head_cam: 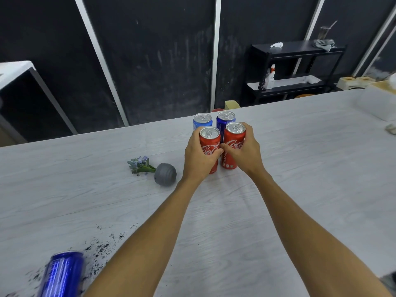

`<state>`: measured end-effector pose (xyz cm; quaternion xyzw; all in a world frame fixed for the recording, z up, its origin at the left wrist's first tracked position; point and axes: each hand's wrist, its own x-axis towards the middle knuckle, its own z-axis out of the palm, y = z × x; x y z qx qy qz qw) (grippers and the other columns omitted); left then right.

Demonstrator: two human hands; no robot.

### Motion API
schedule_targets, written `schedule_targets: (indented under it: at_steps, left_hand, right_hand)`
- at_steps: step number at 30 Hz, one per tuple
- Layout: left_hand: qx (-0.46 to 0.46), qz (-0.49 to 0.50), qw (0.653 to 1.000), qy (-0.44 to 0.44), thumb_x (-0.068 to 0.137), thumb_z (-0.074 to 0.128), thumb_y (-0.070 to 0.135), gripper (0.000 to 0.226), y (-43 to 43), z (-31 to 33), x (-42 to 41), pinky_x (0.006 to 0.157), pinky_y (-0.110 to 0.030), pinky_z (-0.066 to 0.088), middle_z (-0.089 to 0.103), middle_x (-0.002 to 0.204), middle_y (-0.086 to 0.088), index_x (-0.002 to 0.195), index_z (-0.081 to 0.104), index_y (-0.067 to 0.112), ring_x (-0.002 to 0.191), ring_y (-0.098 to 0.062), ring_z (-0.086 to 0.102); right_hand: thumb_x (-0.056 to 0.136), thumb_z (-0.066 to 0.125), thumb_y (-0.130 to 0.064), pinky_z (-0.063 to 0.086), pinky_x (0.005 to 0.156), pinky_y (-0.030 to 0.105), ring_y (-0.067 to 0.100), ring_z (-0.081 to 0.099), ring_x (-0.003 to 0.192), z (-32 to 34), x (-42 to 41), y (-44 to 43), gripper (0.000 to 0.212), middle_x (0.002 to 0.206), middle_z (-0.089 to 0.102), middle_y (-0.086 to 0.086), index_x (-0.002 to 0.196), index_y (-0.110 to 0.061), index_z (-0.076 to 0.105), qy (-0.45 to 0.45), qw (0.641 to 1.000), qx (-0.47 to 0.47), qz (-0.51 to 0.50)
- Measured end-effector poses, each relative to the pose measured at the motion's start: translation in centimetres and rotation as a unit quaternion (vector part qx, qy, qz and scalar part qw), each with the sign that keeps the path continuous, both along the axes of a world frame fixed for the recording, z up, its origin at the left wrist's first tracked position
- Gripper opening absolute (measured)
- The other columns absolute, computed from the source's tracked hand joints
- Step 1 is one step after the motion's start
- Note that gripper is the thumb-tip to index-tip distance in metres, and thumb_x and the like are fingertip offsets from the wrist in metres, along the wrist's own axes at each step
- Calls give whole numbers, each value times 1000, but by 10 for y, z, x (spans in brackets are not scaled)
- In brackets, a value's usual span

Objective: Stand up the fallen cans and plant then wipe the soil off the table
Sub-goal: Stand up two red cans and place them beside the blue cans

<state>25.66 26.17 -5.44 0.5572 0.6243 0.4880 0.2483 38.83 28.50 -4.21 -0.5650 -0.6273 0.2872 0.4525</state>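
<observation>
A: Hands?
B: Left hand grips left red can; right hand grips right red can, both upright.
A: Fallen?
B: Plant mid-table; blue can lying in soil, near edge.

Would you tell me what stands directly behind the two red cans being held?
Behind the left red can stands a light blue can; behind the right red can, a dark blue can. Both are upright, but their lower halves are hidden by the red cans and hands.
</observation>
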Motion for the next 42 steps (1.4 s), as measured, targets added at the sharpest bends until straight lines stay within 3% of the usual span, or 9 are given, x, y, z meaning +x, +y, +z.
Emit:
schedule_targets:
  at_steps: [25,35,39,42]
  left_hand:
    - [0,-9,1000,-8,81,76,32,86,-11,-3,0,106,-42,40,38,149,-2,149,24,22,134,-21,42]
    - [-31,-38,997,53,81,71,46,88,-44,-8,-16,107,-45,41,35,152,3,150,18,31,135,-18,40]
    - [-33,-55,993,101,83,67,51,81,-65,-4,-27,106,-46,43,40,149,3,148,23,29,133,-18,44]
    - [-62,-50,978,193,88,57,53,80,-83,-2,-39,109,-38,36,29,156,-1,151,18,24,141,-20,33]
  right_hand:
    - [86,68,-31,39,106,45,22,41,134,-2,4,-15,80,151,35,1,149,-24,19,-22,1000,-7,-13]
    - [89,62,-37,34,107,37,18,38,135,-12,6,-56,73,151,34,-1,148,-26,21,-112,993,23,-32]
    - [91,59,-41,37,109,43,20,36,137,-18,1,-77,71,153,32,0,149,-25,21,-187,982,25,-28]
    - [92,56,-43,32,111,42,21,31,140,-19,-8,-92,68,156,28,1,149,-22,24,-286,958,19,-6]
